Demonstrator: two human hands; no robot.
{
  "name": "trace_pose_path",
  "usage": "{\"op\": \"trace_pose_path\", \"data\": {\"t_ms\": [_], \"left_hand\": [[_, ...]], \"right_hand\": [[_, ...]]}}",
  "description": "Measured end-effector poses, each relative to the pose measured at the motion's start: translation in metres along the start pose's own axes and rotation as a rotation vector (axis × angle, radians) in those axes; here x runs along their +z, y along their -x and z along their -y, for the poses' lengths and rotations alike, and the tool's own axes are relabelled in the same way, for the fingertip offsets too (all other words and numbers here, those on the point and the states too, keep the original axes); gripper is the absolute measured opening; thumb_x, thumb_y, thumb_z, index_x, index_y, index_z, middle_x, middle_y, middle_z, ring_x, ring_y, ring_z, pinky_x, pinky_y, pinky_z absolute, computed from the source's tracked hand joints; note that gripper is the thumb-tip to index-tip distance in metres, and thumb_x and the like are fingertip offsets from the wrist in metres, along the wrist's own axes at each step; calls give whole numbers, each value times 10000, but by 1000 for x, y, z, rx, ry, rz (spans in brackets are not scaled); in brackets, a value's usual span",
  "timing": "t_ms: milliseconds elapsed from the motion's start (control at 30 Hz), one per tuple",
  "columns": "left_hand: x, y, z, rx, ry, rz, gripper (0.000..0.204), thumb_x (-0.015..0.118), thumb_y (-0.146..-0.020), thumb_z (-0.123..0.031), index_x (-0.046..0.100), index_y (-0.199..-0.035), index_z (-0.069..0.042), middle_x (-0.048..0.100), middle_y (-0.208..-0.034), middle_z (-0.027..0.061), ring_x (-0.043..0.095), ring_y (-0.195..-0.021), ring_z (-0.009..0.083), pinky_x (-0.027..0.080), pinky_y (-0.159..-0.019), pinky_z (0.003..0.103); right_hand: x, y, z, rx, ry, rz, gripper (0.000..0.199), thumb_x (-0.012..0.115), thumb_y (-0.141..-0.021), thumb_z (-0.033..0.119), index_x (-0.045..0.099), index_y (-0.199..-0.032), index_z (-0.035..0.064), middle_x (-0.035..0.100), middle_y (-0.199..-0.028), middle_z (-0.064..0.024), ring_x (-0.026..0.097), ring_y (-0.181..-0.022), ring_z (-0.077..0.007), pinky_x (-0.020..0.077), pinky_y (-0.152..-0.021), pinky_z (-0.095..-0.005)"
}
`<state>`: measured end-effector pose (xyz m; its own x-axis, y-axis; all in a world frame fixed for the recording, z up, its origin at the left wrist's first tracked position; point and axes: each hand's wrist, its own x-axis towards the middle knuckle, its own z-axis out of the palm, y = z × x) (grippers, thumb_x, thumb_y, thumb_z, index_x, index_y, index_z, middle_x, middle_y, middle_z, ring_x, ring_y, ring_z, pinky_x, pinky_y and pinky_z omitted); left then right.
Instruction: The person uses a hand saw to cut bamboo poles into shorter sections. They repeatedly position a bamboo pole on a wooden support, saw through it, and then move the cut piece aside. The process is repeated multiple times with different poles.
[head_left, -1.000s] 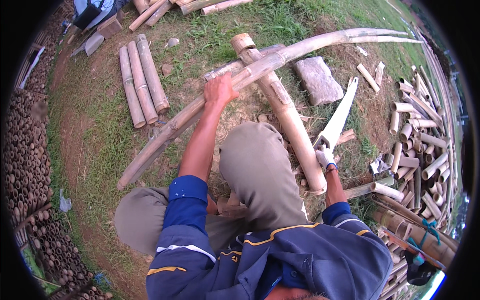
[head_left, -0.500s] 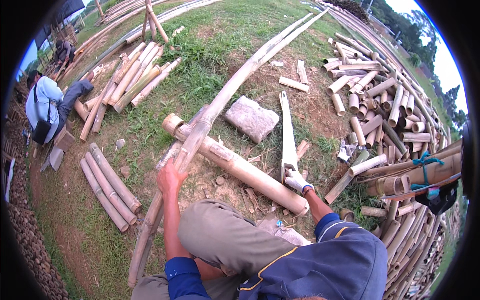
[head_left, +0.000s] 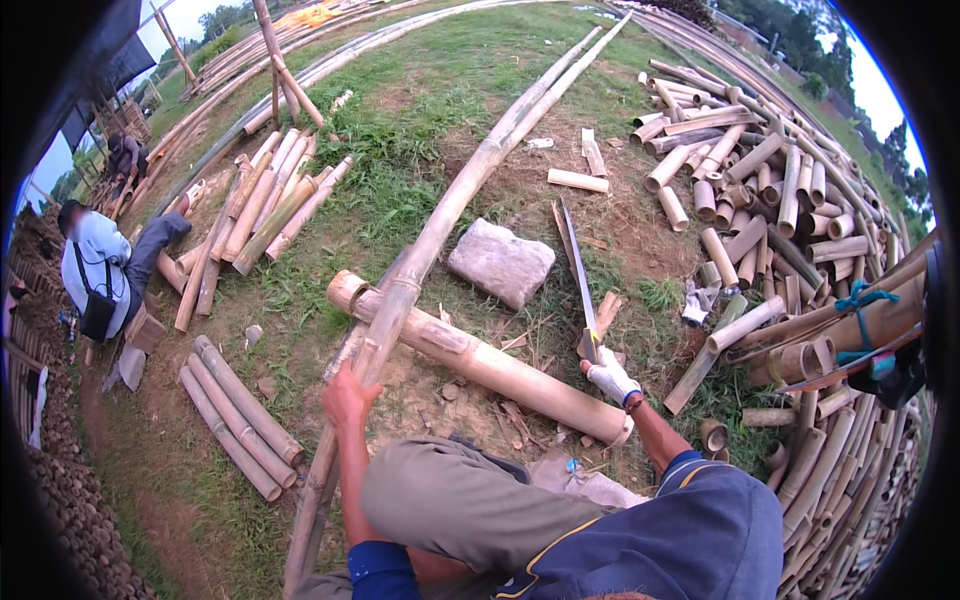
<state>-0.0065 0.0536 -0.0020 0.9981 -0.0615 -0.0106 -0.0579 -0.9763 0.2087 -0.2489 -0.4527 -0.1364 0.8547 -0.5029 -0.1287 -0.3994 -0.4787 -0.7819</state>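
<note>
My bare left hand (head_left: 349,402) is wrapped around a long bamboo pole (head_left: 465,185), which runs from beside my knee far out over the grass. The pole rests across a thick, short bamboo log (head_left: 500,372) lying on the ground, just beyond my grip. In a white glove, my right hand (head_left: 610,378) is closed on the handle of a handsaw (head_left: 580,280). Its blade points away from me, seen nearly edge-on and apart from the pole. The glove hides most of the handle. Between saw and pole lies a pale stone block (head_left: 500,262).
Three bamboo lengths (head_left: 240,415) lie at the left, with a stack of cut pieces (head_left: 270,200) behind them. A large heap of bamboo sections (head_left: 760,190) fills the right. A seated person (head_left: 105,265) is at the far left. Split offcuts (head_left: 578,180) lie beyond the saw.
My right hand has twisted the saw, so the blade's broad face has turned to a thin edge. My left hand keeps its hold on the pole. The view has shifted slightly.
</note>
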Motion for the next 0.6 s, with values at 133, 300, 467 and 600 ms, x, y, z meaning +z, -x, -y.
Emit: {"op": "trace_pose_path", "data": {"t_ms": [133,300,467,600], "left_hand": [[2,3,-1,3,-2,-12,848,987,-707,-391,692,-1458,-132,817,-1174,237,801,-1061,416,638,-927,521],[-5,2,-6,21,1,19,861,982,-708,-398,689,-1474,-137,818,-1156,244,795,-1075,426,634,-940,529],[-6,4,1,30,4,17,849,969,-715,-407,693,-1483,-174,817,-1130,251,789,-1066,443,631,-946,531],[-8,15,7,19,-2,54,917,973,-709,-421,670,-1533,-156,815,-1140,260,793,-1070,434,629,-958,530]], "right_hand": [[-18,29,35,102,-266,66,491,748,-1033,365,608,-1361,27,649,-1109,-90,621,-998,-222,543,-877,-396],[-15,67,75,-79,-510,164,418,713,-1091,352,609,-1367,56,631,-1048,-15,612,-929,-150,541,-815,-324],[-21,92,140,-207,-528,363,443,723,-1085,371,661,-1376,42,665,-1109,-14,625,-977,-130,543,-843,-312],[-32,106,168,-154,-441,553,647,731,-1039,511,594,-1458,37,624,-1145,-15,590,-1011,-126,511,-896,-307]]}}
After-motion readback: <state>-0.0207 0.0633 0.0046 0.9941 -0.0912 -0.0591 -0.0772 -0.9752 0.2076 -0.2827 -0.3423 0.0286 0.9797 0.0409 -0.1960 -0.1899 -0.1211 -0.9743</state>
